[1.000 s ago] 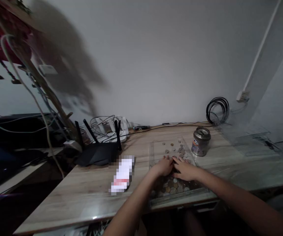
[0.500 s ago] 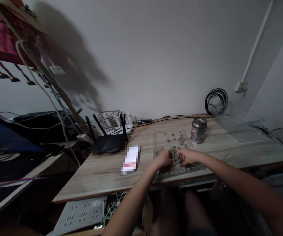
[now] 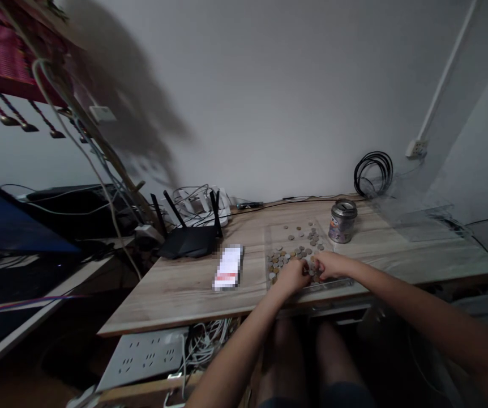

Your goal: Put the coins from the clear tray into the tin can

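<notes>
Hands [image 3: 294, 276] [image 3: 331, 265] curled over coins [image 3: 298, 251] in clear tray [image 3: 341, 283]; whether gripping, cannot tell.

No text readable: phone screen [image 3: 228, 265] pixelated; any markings on tin [image 3: 340, 228], coins [image 3: 321, 247] too small.

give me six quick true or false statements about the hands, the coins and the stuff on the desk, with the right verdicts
1. The left hand and right hand are down among the coins. True.
2. The coins stand in one tall stack. False: they lie spread across the clear tray.
3. The tin money box stands upright, right of the clear tray. True.
4. The black router sits left of the phone. True.
5. The phone lies on the coins. False: it lies on the desk, left of the clear tray.
6. The right hand grips the tin money box. False: they are apart.
</notes>
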Motion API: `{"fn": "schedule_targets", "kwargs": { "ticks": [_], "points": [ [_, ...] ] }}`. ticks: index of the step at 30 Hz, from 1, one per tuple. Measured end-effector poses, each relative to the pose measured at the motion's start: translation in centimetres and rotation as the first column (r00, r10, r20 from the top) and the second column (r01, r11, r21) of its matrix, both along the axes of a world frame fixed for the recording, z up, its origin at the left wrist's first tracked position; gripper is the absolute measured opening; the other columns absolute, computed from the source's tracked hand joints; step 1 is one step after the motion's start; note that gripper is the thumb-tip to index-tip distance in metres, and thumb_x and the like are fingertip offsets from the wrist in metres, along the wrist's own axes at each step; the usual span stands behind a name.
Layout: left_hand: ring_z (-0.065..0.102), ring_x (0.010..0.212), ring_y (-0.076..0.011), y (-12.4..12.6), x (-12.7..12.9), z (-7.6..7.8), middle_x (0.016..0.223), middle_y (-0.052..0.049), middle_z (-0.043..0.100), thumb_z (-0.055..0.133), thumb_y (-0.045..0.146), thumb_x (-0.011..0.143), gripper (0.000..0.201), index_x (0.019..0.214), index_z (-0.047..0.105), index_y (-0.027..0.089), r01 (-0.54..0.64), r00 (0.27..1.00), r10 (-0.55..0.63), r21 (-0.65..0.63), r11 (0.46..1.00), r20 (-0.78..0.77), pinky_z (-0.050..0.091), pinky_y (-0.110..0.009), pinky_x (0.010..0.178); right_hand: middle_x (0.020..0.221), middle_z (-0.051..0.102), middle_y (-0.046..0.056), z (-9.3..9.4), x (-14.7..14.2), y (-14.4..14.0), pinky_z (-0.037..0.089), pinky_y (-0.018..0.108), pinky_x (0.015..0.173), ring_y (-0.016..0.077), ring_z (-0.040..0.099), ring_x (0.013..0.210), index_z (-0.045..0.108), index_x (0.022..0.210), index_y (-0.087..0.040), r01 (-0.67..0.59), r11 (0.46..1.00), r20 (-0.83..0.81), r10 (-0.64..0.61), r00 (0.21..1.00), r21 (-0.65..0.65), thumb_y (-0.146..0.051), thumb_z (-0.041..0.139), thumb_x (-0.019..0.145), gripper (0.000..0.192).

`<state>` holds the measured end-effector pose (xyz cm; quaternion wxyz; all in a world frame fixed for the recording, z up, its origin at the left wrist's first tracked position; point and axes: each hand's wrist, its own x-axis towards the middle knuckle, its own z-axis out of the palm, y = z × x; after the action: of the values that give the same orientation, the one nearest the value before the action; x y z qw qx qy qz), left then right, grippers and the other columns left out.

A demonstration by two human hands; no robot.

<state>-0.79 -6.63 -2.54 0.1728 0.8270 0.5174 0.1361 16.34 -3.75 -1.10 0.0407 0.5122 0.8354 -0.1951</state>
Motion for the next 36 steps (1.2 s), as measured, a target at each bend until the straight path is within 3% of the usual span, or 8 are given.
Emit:
{"fn": "schedule_targets", "kwargs": {
  "ticks": [8, 14, 20, 26, 28, 30, 33, 36],
  "points": [
    [0.059, 0.087, -0.0178, -0.3, 0.1, 0.2, 0.093, -0.009, 0.065, 0.051, 0.029, 0.079, 0.024, 0.094, 0.065, 0.017, -0.09, 0.996, 0.09, 0.026, 0.996, 0.011, 0.042, -0.026, 0.075, 0.063, 0.053, -0.004, 0.3, 0.3, 0.5, 0.027, 0.018, 0.049, 0.0079, 0.044, 0.055, 0.061, 0.08, -0.015, -0.008, 0.999, -0.039, 0.006, 0.999, -0.047, -0.018, 0.069, 0.055, 0.026],
    [0.059, 0.089, -0.0177, -0.3, 0.1, -0.1, 0.094, -0.009, 0.066, 0.047, 0.03, 0.082, 0.024, 0.093, 0.065, 0.017, -0.098, 0.995, 0.097, 0.023, 0.995, 0.026, 0.041, -0.026, 0.078, 0.063, 0.052, -0.005, 1.3, 2.0, 1.0, 0.029, 0.019, 0.051, 0.0079, 0.043, 0.055, 0.067, 0.09, -0.016, -0.177, 0.946, -0.017, 0.18, 0.984, -0.271, -0.015, 0.069, 0.055, 0.035],
    [0.06, 0.086, -0.0193, -0.3, 0.1, -0.2, 0.09, -0.01, 0.066, 0.048, 0.03, 0.081, 0.023, 0.089, 0.065, 0.016, -0.106, 0.993, 0.104, 0.02, 0.994, 0.064, 0.042, -0.027, 0.076, 0.063, 0.055, -0.006, 1.5, 1.2, 1.0, 0.029, 0.018, 0.053, 0.0074, 0.042, 0.055, 0.069, 0.084, -0.017, -0.265, 0.927, 0.073, 0.294, 0.953, -0.265, -0.011, 0.065, 0.056, 0.029],
    [0.059, 0.084, -0.0182, 0.1, 0.1, 0.2, 0.087, -0.009, 0.066, 0.049, 0.026, 0.079, 0.019, 0.082, 0.064, 0.015, -0.129, 0.934, 0.147, -0.076, 0.989, 0.325, 0.043, -0.029, 0.079, 0.049, 0.049, -0.006, 1.6, 0.5, 1.4, 0.029, 0.019, 0.051, 0.0071, 0.04, 0.049, 0.065, 0.063, -0.014, -0.273, 0.894, 0.087, 0.323, 0.942, -0.356, -0.015, 0.059, 0.064, 0.006],
    [0.058, 0.087, -0.0172, 0.3, 0.3, 0.5, 0.088, -0.008, 0.066, 0.048, 0.024, 0.08, 0.018, 0.082, 0.063, 0.015, -0.166, 0.765, 0.291, -0.262, 0.951, 0.575, 0.043, -0.029, 0.081, 0.05, 0.05, -0.005, 2.1, -0.1, 1.4, 0.028, 0.019, 0.051, 0.0072, 0.04, 0.05, 0.065, 0.065, -0.013, -0.254, 0.943, 0.01, 0.263, 0.965, -0.215, -0.019, 0.059, 0.067, 0.009],
    [0.059, 0.088, -0.0165, 0.2, 0.7, 1.0, 0.089, -0.008, 0.065, 0.042, 0.026, 0.084, 0.022, 0.082, 0.061, 0.015, -0.08, 0.461, 0.495, -0.521, 0.85, 0.737, 0.046, -0.03, 0.079, 0.052, 0.052, -0.004, 3.2, -1.2, 1.5, 0.027, 0.019, 0.051, 0.0074, 0.04, 0.051, 0.066, 0.068, -0.012, -0.203, 0.979, -0.11, 0.2, 0.974, -0.017, -0.024, 0.057, 0.071, 0.015],
    [0.062, 0.081, -0.0161, -0.5, 0.7, 2.0, 0.082, -0.009, 0.063, 0.028, 0.025, 0.089, 0.034, 0.079, 0.058, 0.014, 0.173, 0.089, 0.699, -0.703, 0.69, 0.709, 0.051, -0.03, 0.072, 0.06, 0.058, 0.0, 5.4, -3.5, 1.8, 0.028, 0.019, 0.051, 0.0083, 0.043, 0.054, 0.067, 0.077, -0.011, -0.12, 0.985, -0.276, 0.149, 0.95, 0.12, -0.034, 0.055, 0.076, 0.026],
    [0.063, 0.073, -0.0136, -1.1, -0.5, 3.4, 0.074, -0.009, 0.061, 0.024, 0.019, 0.09, 0.036, 0.073, 0.055, 0.012, 0.332, -0.297, 0.763, -0.687, 0.646, 0.574, 0.053, -0.026, 0.066, 0.073, 0.064, 0.005, 6.4, -5.2, 2.3, 0.03, 0.02, 0.055, 0.0101, 0.049, 0.061, 0.067, 0.086, -0.01, 0.006, 0.972, -0.328, 0.073, 0.942, 0.234, -0.037, 0.047, 0.082, 0.033]
  ]
}}
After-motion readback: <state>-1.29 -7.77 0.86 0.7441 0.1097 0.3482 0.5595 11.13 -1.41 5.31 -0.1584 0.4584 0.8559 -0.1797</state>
